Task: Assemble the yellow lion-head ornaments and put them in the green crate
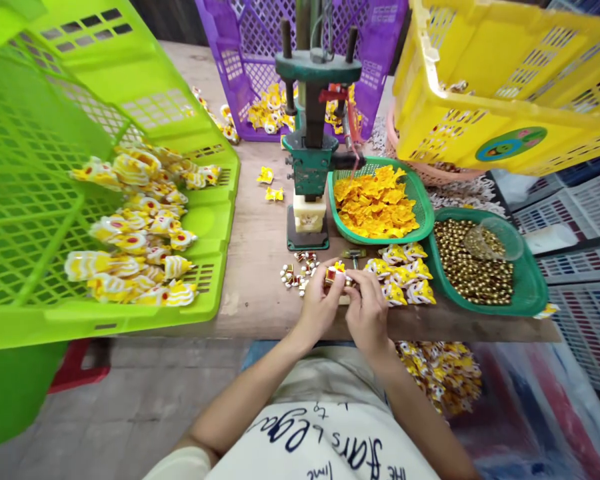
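At the table's front edge, my left hand point(319, 301) and my right hand point(369, 308) are close together, fingers pinched. Between them is a small yellow, red and white plastic toy part point(337, 269), gripped by the left fingers; the right fingertips meet its right side. The exact contact on the right is partly hidden. Just left of my hands lie small red, white and gold pieces point(293, 276). A small hammer point(355, 256) rests behind them. To the right stand rows of yellow and white plastic parts point(403, 275).
A green hand press point(307, 160) stands behind my hands. Right are a green basket point(424, 230) of yellow parts and a green tray point(533, 293) of gold balls. A lime crate point(215, 253) lies left, with purple point(375, 113) and yellow crates point(460, 127) behind.
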{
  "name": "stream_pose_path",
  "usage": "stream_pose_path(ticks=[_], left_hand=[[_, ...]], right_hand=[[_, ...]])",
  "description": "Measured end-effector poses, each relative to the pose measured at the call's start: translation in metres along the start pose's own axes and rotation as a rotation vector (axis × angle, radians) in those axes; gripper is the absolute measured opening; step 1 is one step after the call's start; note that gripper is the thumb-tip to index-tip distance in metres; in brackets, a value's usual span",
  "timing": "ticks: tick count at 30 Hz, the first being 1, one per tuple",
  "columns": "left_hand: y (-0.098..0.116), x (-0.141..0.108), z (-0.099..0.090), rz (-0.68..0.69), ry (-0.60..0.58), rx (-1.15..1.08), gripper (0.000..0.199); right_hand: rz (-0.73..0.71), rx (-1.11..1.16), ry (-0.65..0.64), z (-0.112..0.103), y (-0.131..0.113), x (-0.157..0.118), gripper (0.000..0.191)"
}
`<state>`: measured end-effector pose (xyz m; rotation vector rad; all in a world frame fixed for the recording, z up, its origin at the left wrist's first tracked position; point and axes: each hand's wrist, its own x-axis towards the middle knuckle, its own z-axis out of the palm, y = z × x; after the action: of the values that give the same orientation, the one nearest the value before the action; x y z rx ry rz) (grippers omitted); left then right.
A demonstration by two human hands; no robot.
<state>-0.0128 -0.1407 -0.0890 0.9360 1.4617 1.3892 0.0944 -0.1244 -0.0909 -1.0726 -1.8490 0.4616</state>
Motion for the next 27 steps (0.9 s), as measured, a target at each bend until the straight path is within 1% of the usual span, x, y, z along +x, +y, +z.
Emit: stream_pose_path(ticks=[2,5,8,13,15,17,20,23,25,27], left_hand=[[-0.003,-0.002,0.001,0.002,0.005,0.037,0.037],[-0.006,-0.004,0.000,0.015,0.016,0.080,0.040],[-0.003,-0.001,-0.004,0.038,0.066,0.079,0.039],[0.008,0.006,-0.014,0.033,0.131,-0.064,0.039],[0.008,0.007,-0.016,0.025,0.159,-0.113,0.039],[0.004,0.006,-0.015,0.004,0.181,-0.165,0.041],[-0.003,0.002,-0.013,-0.043,0.202,-0.269,0.044],[-0.005,0.000,-0.015,-0.023,0.170,-0.305,0.042],[-0.004,0.009,-0.023,0.031,0.148,-0.263,0.038],[0.000,0.032,-0.039,0.085,0.191,-0.205,0.035]], right_hand=[[0.011,-0.026,-0.014,0.004,0.000,-0.002,0.019],[0.024,-0.028,0.006,0.010,0.000,-0.004,0.013],[0.026,0.010,0.020,0.017,0.001,0.001,0.012],[-0.023,0.136,0.035,0.026,-0.005,0.018,0.011],[-0.050,0.141,0.047,0.028,-0.010,0.022,0.011],[-0.035,0.129,0.034,0.031,-0.013,0.022,0.013],[0.077,0.152,0.000,0.037,-0.016,0.017,0.015],[0.239,0.289,-0.060,0.042,-0.014,0.010,0.025],[0.360,0.438,-0.110,0.043,-0.010,0.007,0.034],[0.450,0.558,-0.114,0.040,-0.006,0.007,0.041]])
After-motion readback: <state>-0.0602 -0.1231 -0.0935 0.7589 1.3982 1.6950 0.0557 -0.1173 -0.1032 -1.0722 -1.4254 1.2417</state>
